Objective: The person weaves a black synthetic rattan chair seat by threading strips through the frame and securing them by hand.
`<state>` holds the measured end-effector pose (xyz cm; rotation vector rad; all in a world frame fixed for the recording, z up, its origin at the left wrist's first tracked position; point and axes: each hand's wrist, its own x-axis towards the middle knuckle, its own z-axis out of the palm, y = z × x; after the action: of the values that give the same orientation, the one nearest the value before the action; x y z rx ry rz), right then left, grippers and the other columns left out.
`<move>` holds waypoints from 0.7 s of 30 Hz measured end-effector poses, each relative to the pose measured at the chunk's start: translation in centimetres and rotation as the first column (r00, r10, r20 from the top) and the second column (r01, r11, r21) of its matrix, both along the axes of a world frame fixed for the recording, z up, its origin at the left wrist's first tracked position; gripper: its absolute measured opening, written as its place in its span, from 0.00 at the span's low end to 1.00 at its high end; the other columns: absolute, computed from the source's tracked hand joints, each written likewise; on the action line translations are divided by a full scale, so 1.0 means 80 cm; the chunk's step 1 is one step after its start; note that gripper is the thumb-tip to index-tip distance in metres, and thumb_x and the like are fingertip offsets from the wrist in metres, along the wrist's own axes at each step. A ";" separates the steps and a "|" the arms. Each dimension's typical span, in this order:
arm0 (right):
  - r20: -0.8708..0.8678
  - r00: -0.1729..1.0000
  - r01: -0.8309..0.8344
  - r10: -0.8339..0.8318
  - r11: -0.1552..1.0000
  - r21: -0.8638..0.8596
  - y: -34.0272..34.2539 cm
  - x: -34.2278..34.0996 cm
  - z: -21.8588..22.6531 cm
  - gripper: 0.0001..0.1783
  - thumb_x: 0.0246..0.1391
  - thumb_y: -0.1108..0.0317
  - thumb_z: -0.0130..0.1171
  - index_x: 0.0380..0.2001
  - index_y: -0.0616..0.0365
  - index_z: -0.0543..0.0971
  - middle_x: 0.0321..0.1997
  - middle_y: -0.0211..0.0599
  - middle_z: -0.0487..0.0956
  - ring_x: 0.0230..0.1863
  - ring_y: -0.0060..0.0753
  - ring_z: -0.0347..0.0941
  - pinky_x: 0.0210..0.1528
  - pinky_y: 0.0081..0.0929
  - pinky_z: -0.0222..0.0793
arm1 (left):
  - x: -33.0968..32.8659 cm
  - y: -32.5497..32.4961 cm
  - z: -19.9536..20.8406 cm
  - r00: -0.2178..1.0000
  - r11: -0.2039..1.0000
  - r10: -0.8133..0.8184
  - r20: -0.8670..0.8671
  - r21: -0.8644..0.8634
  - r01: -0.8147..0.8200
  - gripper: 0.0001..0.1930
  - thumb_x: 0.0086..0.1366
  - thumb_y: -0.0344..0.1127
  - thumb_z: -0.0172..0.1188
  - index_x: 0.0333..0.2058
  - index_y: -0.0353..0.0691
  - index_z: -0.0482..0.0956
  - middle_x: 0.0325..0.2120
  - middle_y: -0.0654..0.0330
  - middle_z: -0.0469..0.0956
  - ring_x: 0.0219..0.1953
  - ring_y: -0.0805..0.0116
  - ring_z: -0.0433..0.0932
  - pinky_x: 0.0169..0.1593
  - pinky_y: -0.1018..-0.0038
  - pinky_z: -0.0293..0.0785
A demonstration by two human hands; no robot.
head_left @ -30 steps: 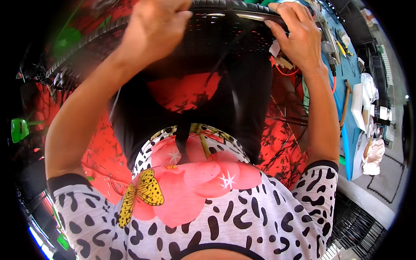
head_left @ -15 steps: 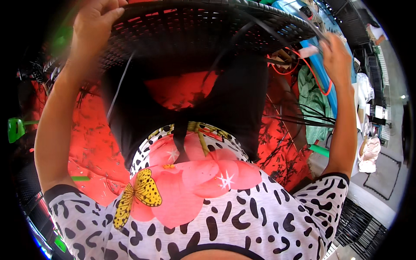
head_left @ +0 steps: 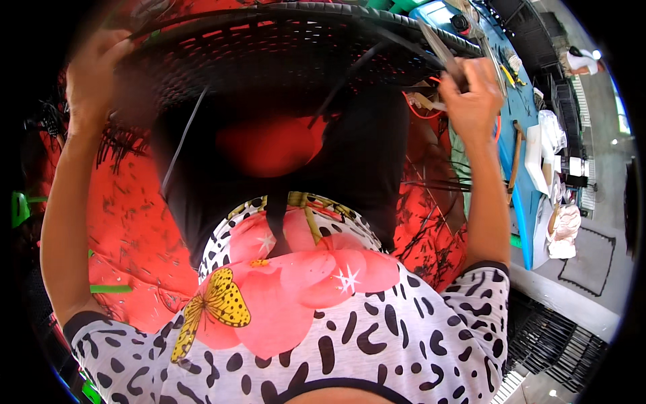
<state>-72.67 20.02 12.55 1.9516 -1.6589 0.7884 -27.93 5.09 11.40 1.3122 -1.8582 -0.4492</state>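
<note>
A large, curved black woven wicker piece (head_left: 269, 60) with a thick wrapped rim lies across my lap. Loose dark strips hang from it, and a thin grey one runs down over my left thigh. At its left edge is my left hand (head_left: 94, 84), fingers curled against the rim and blurred by motion. My right hand (head_left: 474, 97) is closed around a pointed flat metal blade like a knife (head_left: 439, 46), near the piece's right end. The blade points up and to the left; my fingers cover its grip. The far side of the woven piece is out of sight.
Dark scraps litter the red floor covering (head_left: 134, 215). To the right stands a blue table (head_left: 515, 101) holding tools and a black roll (head_left: 459, 24). A crumpled pale cloth (head_left: 564, 230) lies further right, and a stack of black slatted items (head_left: 555, 337) stands at lower right.
The woven piece and my left hand have shifted left, with my left hand also lower. My right hand has moved left toward the piece, and its blade now shows clearly.
</note>
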 end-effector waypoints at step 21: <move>-0.439 0.823 -0.388 0.362 0.921 0.032 -0.087 0.158 -0.008 0.11 0.47 0.68 0.51 0.33 0.62 0.73 0.23 0.38 0.71 0.27 0.33 0.69 0.20 0.25 0.67 | 0.349 -0.066 -0.080 0.949 0.948 0.311 0.048 0.058 -0.314 0.08 0.64 0.33 0.57 0.38 0.35 0.78 0.30 0.67 0.76 0.30 0.82 0.69 0.36 0.84 0.67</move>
<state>-60.05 13.07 11.92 2.2425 -0.9895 0.4663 0.03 -0.20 4.97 1.6365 -1.6367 -0.3192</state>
